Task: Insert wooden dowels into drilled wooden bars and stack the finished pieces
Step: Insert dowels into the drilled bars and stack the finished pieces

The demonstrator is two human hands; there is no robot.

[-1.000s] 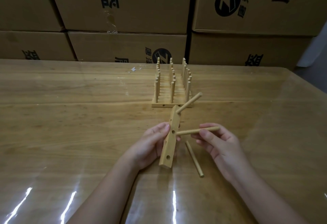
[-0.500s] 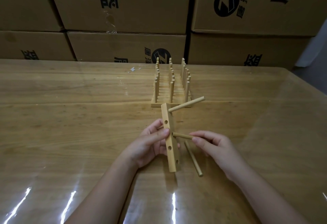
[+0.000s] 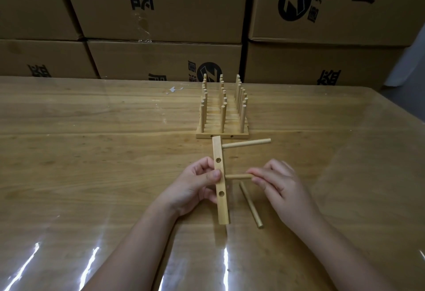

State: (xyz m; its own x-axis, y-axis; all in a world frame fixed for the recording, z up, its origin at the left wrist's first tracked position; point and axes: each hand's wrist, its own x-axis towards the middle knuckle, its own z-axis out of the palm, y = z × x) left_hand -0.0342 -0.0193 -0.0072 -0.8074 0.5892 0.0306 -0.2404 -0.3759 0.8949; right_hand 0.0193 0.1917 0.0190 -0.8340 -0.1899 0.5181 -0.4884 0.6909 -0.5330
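Wooden bar [image 3: 221, 208] sits clasped in the left grip [image 3: 193, 187] while the right grip [image 3: 282, 185] pinches a dowel [image 3: 238, 177] at its middle hole, likely needing a straight push home.

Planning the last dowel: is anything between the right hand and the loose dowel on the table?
Nothing visible; the loose dowel lies bare beside the right hand, which pinches the middle dowel at the bar.
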